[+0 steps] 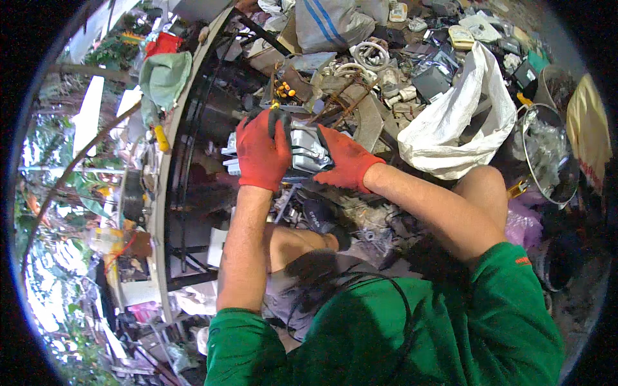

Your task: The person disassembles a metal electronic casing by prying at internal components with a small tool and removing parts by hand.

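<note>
Both of my hands wear red gloves with dark fingertips. Between them is a silver-grey boxy casing (308, 149), apparently metal. My left hand (262, 151) is closed over its left part, and a grey ribbed edge (232, 154) shows beyond that glove. My right hand (347, 161) grips the right side, with fingers on the far edge and the thumb near the lower corner. The underside of the casing is hidden. Just past my left hand lie small orange-yellow pieces (284, 90).
A heap of scrap electronics and plastic (434, 71) spreads out ahead. On the right are a white woven sack (457, 132) and a round-rimmed container with clear plastic (547, 154). A black metal frame (187, 161) runs along the left. A blue-striped sack (331, 26) stands far ahead.
</note>
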`<state>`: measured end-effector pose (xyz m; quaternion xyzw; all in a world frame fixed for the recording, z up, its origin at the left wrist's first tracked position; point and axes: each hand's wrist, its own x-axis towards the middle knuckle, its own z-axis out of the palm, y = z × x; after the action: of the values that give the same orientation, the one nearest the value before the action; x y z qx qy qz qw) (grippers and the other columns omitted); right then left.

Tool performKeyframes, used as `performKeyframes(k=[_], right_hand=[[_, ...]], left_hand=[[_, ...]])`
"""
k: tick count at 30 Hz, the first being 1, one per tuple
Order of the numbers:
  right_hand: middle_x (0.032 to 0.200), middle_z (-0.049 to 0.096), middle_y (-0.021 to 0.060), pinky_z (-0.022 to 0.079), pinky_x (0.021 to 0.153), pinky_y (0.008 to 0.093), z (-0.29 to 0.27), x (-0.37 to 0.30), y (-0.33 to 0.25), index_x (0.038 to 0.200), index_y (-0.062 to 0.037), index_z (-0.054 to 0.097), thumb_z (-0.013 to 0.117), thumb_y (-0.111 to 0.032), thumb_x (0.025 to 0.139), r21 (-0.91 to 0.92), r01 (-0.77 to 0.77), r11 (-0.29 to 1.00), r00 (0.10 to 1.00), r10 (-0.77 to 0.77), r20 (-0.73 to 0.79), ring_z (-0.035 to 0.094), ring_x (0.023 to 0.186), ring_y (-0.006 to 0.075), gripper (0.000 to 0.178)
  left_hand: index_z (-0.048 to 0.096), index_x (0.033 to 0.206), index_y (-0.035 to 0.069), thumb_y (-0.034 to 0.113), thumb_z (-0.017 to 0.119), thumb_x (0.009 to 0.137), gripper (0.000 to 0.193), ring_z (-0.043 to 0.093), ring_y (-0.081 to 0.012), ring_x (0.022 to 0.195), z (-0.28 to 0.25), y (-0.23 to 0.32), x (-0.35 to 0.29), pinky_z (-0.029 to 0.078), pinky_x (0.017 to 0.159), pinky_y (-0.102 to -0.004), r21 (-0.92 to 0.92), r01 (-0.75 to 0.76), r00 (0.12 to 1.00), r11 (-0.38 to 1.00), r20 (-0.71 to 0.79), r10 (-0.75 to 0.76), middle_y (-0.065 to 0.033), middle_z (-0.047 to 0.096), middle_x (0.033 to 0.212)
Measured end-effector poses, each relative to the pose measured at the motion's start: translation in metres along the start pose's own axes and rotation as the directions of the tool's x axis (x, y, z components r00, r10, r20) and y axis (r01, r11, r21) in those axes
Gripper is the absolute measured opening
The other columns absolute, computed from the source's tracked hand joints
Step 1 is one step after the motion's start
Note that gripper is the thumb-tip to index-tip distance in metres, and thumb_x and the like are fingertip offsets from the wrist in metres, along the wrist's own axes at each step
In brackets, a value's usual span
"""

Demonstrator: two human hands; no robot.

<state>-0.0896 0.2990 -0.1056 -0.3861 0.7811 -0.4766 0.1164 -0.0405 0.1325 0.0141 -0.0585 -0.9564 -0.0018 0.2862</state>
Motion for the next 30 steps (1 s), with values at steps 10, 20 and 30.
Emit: performKeyframes(k=[10, 20, 30], right_hand=[[0.113, 0.063, 0.0197, 0.053, 0.090, 0.0457, -0.051, -0.040, -0.038, 0.125, -0.0035, 0.055, 0.080, -0.034, 0.076, -0.074, 0.003, 0.997, 0.995, -0.011, -0.104, 0.064, 0.106, 0.0397, 0.063], [0.103, 0.066, 0.0157, 0.055, 0.079, 0.0418, -0.041, -0.026, -0.039, 0.118, -0.0054, 0.063, 0.079, -0.027, 0.079, -0.113, 0.149, 0.982, 0.966, -0.169, -0.195, 0.068, 0.092, 0.0359, 0.047], [0.102, 0.065, 0.0181, 0.054, 0.080, 0.0439, -0.052, -0.015, -0.033, 0.116, -0.0053, 0.065, 0.072, -0.021, 0.083, -0.026, 0.188, 0.982, 0.978, -0.189, -0.088, 0.066, 0.091, 0.0400, 0.037]], left_hand=[[0.065, 0.100, 0.008, 0.020, 0.066, 0.087, 0.018, 0.067, -0.0311, 0.089, 0.003, 0.012, -0.011, 0.044, 0.096, -0.0460, -0.076, 0.021, 0.974, 0.997, -0.225, -0.038, -0.0099, 0.070, 0.090], [0.067, 0.105, 0.007, 0.015, 0.069, 0.086, 0.020, 0.068, -0.0334, 0.093, 0.002, -0.010, -0.010, 0.048, 0.094, -0.0464, -0.247, -0.126, 0.984, 0.961, -0.154, 0.089, -0.0116, 0.071, 0.097], [0.065, 0.110, 0.006, 0.018, 0.069, 0.087, 0.025, 0.067, -0.0336, 0.098, 0.006, -0.012, -0.012, 0.044, 0.100, -0.0499, -0.223, -0.152, 0.974, 0.963, -0.202, 0.107, -0.0129, 0.071, 0.103]])
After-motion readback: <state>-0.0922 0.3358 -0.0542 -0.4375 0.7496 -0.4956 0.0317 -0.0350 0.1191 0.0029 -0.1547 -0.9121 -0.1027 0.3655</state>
